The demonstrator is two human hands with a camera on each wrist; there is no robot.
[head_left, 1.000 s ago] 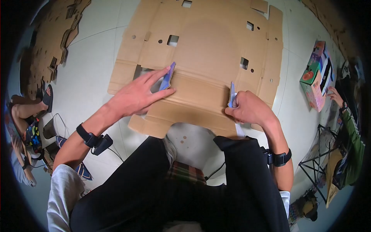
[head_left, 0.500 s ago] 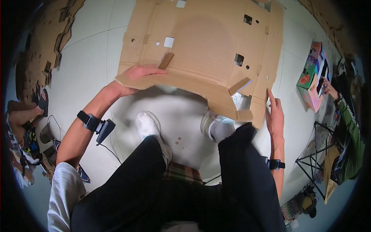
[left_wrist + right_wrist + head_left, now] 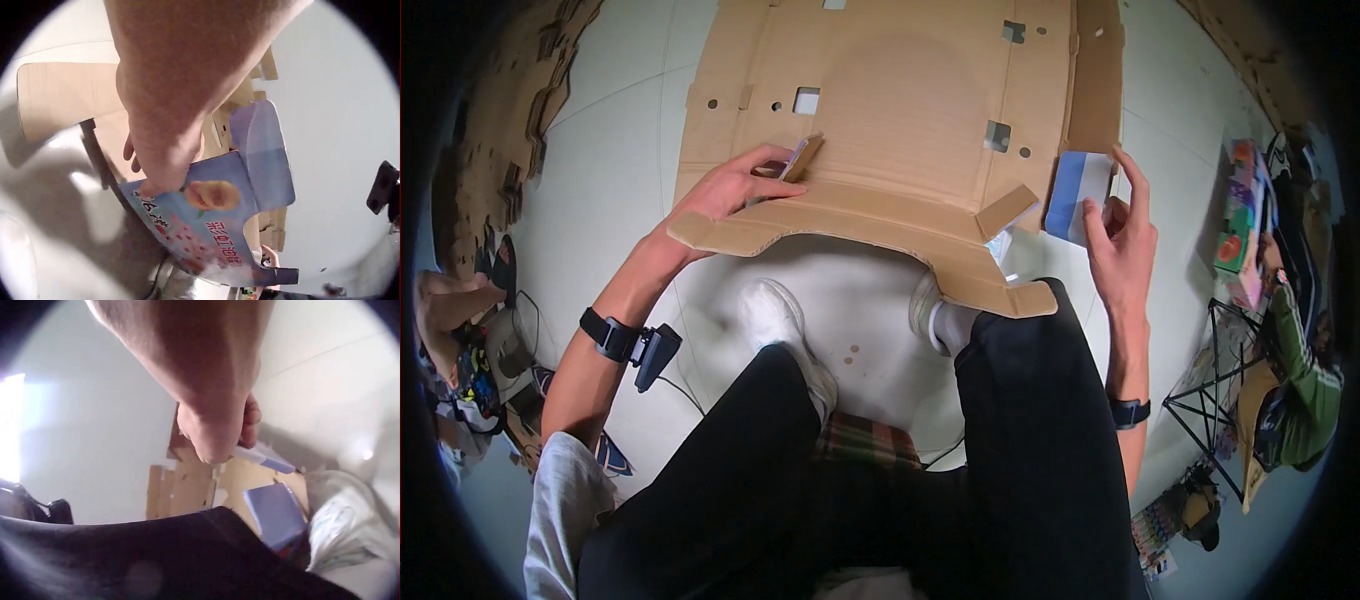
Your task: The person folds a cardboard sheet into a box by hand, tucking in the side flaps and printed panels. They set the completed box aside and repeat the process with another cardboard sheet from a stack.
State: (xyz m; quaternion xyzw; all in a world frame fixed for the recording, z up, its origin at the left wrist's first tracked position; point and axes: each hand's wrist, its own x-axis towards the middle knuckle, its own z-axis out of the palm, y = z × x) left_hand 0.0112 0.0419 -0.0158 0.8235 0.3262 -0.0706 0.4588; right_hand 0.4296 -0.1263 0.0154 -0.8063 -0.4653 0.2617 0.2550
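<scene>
A large brown cardboard sheet (image 3: pixel 900 120) with cut holes lies in front of the person, its near panel (image 3: pixel 850 215) raised toward the legs. The left hand (image 3: pixel 730 190) is at the panel's left part, thumb and fingers around its edge by a small upright flap (image 3: pixel 802 158). In the left wrist view the panel's printed blue face (image 3: pixel 215 206) shows, with the left hand (image 3: pixel 162 156) over its edge. At the right, the right hand (image 3: pixel 1122 235) holds a blue-and-white flap (image 3: pixel 1080 195) of the folded-up right side panel (image 3: pixel 1097 90) between thumb and fingers.
Stacked cardboard (image 3: pixel 490 130) stands at the far left. A colourful box (image 3: pixel 1238 225) and a black folding frame (image 3: pixel 1220 370) are at the right, near another person in a green sleeve (image 3: pixel 1295 350). White shoes (image 3: pixel 775 315) rest on the floor below the panel.
The near panel has been raised. The right hand has moved from the inner small flap out to the right side, whose panel and flap are now turned up. The left hand has shifted left.
</scene>
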